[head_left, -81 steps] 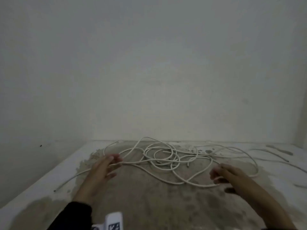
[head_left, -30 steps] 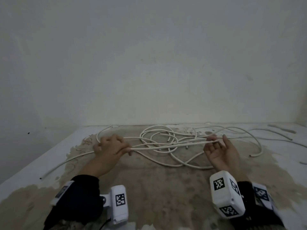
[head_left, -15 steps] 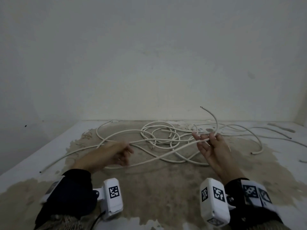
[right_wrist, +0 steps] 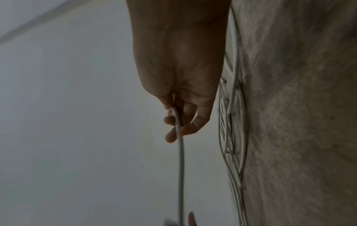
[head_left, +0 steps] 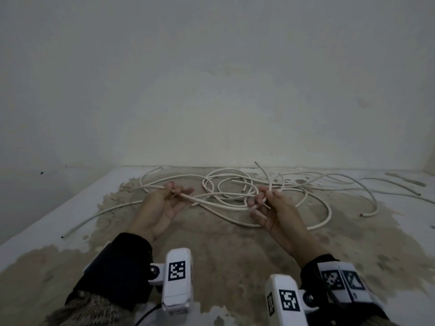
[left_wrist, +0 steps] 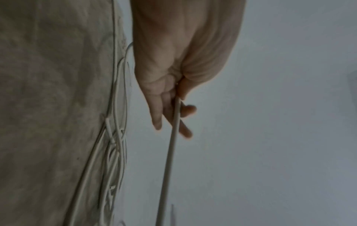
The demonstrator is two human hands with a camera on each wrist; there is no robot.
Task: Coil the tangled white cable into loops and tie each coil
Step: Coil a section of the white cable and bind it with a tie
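Left hand: the left hand is turned palm up, pinching one strand of the cable between thumb and fingers; the other fingers are lying nearly straight beside the strand, and in the left wrist view the strand is running out past the fingertips.
Right hand: the right hand is also palm up, its fingers curling round a strand; in the right wrist view the strand is passing between thumb and fingers and hanging on beyond them.
Held strand: it is stretching from the left fingers across to the right fingers, lifted off the surface between the two hands; a short stretch is sticking out to the left of the left fingers.
Loose end: one cable end is standing up just beyond the right fingers, curving toward the wall.
Rest of cable: the tangle is lying in loose overlapping loops just beyond both sets of fingers; one long run is trailing away to the left of the left fingers, others are sweeping out well to the right of the right fingers.
Surface: the stained floor is lying under both hands, with pale bare patches at its edges.
Wrists: dark cuffs and white marker-printed camera boxes are sitting behind both hands.
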